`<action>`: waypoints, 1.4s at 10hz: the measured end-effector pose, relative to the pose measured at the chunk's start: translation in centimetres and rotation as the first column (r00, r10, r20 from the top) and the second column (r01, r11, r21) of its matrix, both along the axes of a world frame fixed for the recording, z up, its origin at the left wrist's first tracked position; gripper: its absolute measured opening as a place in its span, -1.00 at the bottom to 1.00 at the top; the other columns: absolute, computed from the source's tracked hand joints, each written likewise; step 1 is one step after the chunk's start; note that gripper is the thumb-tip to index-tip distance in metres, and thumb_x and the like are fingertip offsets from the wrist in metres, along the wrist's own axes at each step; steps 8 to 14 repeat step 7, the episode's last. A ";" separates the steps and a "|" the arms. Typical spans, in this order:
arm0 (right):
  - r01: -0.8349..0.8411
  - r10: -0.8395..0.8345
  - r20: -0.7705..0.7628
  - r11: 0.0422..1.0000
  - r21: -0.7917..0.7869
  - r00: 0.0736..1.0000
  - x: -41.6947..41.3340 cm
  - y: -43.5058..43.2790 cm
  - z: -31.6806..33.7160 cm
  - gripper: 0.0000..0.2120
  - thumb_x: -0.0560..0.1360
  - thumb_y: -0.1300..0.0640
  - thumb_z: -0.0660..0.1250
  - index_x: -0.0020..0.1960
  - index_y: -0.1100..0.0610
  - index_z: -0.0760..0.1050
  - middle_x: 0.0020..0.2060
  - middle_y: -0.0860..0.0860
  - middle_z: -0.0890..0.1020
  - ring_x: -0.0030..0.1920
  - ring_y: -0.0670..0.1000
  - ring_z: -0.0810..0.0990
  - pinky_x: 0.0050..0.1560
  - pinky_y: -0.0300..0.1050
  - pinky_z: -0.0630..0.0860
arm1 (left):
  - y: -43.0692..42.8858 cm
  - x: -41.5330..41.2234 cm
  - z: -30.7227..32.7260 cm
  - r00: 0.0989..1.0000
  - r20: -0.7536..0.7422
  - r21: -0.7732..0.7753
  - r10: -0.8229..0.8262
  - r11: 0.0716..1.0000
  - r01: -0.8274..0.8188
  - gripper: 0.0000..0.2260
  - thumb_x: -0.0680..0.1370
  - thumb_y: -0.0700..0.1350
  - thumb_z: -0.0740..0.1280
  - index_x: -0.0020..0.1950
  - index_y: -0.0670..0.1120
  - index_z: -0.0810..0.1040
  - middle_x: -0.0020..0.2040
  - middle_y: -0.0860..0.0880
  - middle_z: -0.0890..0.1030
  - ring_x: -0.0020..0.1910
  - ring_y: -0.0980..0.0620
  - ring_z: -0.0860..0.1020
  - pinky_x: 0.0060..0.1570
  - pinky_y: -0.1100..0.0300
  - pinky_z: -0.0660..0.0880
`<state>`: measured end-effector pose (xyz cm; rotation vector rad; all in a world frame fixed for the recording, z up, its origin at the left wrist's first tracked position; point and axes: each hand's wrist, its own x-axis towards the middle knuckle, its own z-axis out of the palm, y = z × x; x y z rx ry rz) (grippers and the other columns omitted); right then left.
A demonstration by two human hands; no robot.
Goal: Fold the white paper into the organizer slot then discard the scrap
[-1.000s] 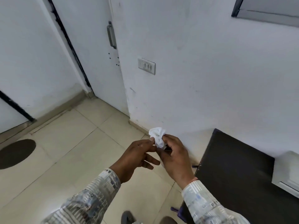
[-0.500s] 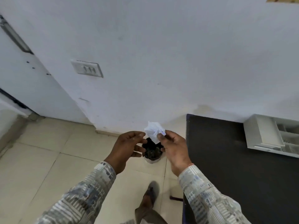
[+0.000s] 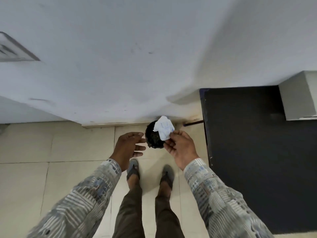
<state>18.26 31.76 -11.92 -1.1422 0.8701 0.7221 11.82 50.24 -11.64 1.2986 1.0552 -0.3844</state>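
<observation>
A pale wall (image 3: 137, 57) fills the upper half of the view, from nine o'clock round to two o'clock, meeting a floor of cream tiles (image 3: 51, 148) along a skirting line. At three to four o'clock a black tabletop (image 3: 257, 152) takes up the right side, its near edge running down beside the right arm. On its far corner, at two o'clock, sits a white organizer (image 3: 298, 98), cut off by the frame so its slots cannot be seen. Two patterned sleeves (image 3: 82, 203) reach up from six o'clock, with dark trousers and sandalled feet (image 3: 133, 170) between them on the tiles. Just above centre, at twelve o'clock from the feet, a small dark round bin (image 3: 152, 139) stands on the floor against the wall. The left hand (image 3: 127, 146), at eleven o'clock from the feet, hangs loosely spread beside the bin, fingers apart and holding nothing. The right hand (image 3: 181, 146) pinches the crumpled white paper scrap (image 3: 163, 127) between thumb and fingertips, with the scrap held over the bin's right rim, partly covering its mouth.
</observation>
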 end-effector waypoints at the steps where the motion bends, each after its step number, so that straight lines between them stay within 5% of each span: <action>1: 0.017 -0.018 -0.045 1.000 -0.022 0.999 1.2 1.1 -4.4 -0.90 0.63 0.30 0.34 0.01 0.11 0.54 -0.15 0.11 0.69 -0.22 0.03 0.64 -0.08 -0.04 0.66 | 1.1 1.8 -4.3 0.999 -0.031 -0.017 -0.041 0.999 0.041 -0.78 0.69 -0.06 0.33 0.21 -0.14 0.68 -0.02 -0.13 0.73 -0.20 -0.13 0.66 -0.21 0.08 0.57; 3: 0.007 -0.032 -0.134 0.983 -0.181 0.990 3.2 3.4 -18.5 -0.93 0.66 0.16 0.32 0.05 0.09 0.58 -0.03 0.12 0.68 -0.19 -0.02 0.62 -0.08 -0.05 0.65 | 2.7 5.4 -17.2 0.985 -0.122 -0.044 -0.123 0.992 0.119 -0.71 0.69 0.03 0.31 0.22 -0.16 0.67 -0.08 -0.13 0.71 -0.26 -0.11 0.63 -0.27 0.10 0.55; 4: -0.080 0.045 -0.174 0.976 -0.202 0.984 4.1 4.6 -26.0 -0.81 0.67 0.17 0.27 0.24 0.05 0.57 0.04 0.09 0.64 -0.11 0.01 0.64 -0.07 -0.04 0.63 | 3.1 6.4 -23.8 0.971 -0.183 -0.065 -0.150 0.988 0.140 -0.76 0.69 -0.01 0.31 0.19 -0.14 0.65 -0.06 -0.09 0.68 -0.19 -0.11 0.62 -0.24 0.10 0.53; 6: -0.187 0.167 -0.219 0.980 -0.073 0.961 5.0 6.2 -34.0 -0.55 0.72 0.22 0.11 0.49 -0.20 0.34 0.36 0.10 0.51 0.21 0.15 0.61 0.22 0.15 0.55 | 3.9 7.4 -30.5 0.959 -0.198 -0.026 -0.205 0.979 0.204 -0.80 0.70 0.05 0.27 0.23 0.00 0.59 0.04 0.09 0.61 0.09 -0.09 0.60 0.00 -0.03 0.56; 14: -0.200 0.162 -0.228 0.967 -0.157 0.960 5.2 6.6 -35.2 -0.57 0.72 0.15 0.14 0.56 -0.11 0.34 0.42 0.10 0.50 0.26 0.15 0.60 0.29 0.18 0.53 | 4.5 8.2 -31.2 0.955 -0.193 0.017 -0.226 0.972 0.233 -0.83 0.69 0.13 0.27 0.14 0.10 0.60 0.02 0.13 0.60 0.13 -0.09 0.59 0.10 -0.09 0.58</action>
